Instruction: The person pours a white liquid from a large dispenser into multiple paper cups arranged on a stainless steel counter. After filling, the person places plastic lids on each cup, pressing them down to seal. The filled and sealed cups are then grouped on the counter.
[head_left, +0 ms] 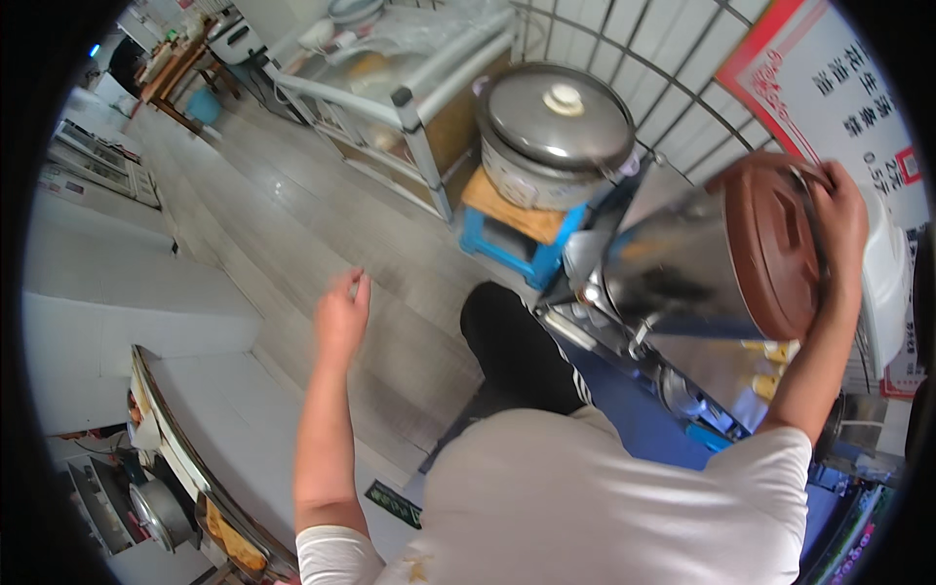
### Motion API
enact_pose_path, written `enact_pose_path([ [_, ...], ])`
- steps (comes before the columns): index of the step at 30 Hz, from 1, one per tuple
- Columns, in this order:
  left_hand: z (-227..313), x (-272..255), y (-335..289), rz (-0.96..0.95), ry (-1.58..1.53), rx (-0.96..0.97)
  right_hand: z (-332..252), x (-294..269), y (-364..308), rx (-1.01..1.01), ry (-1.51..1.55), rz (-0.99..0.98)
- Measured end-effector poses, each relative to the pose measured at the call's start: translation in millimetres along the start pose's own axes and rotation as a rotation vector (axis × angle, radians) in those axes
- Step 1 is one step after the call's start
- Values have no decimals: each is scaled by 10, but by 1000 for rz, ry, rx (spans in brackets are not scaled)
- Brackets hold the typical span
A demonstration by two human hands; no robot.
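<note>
At the right, my right hand [844,210] is closed over the edge of a brown lid [770,244], its forearm alongside the lid. The lid sits on a stainless steel drink barrel [673,268] with a small tap near its base. My left hand [341,317] hangs over the floor on the left, fingers curled in and slightly blurred. Nothing shows in it, and it touches nothing.
A rice cooker [556,132] with a dark lid stands on a blue stool [512,244] beyond my knee. Behind it is a white-framed cart [419,127]. A curved counter [195,448] lies at lower left. A red-bordered sign [838,88] hangs on the wire rack [673,68].
</note>
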State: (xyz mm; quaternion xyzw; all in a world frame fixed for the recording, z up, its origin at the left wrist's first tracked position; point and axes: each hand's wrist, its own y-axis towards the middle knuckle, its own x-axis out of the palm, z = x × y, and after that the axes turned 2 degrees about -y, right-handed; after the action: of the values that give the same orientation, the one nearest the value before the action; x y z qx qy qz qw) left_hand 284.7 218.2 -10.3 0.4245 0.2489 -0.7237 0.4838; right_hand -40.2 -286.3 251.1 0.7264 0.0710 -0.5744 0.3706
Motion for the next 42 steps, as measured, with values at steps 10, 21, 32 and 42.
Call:
enact_pose_path([
  [10,1532,242,3818,-51,14,366,254,-112,-55,177,22,-266],
  [21,1760,883,4655,-204,-381,58,-205,-235,60,250,30,-324],
  [32,651,301,4343,-610,203,-28,-309,-199,24,335,-211,-311],
  [42,-1845,280,3706,-376,0,-398,89,-196,-118,506,-292,-375],
])
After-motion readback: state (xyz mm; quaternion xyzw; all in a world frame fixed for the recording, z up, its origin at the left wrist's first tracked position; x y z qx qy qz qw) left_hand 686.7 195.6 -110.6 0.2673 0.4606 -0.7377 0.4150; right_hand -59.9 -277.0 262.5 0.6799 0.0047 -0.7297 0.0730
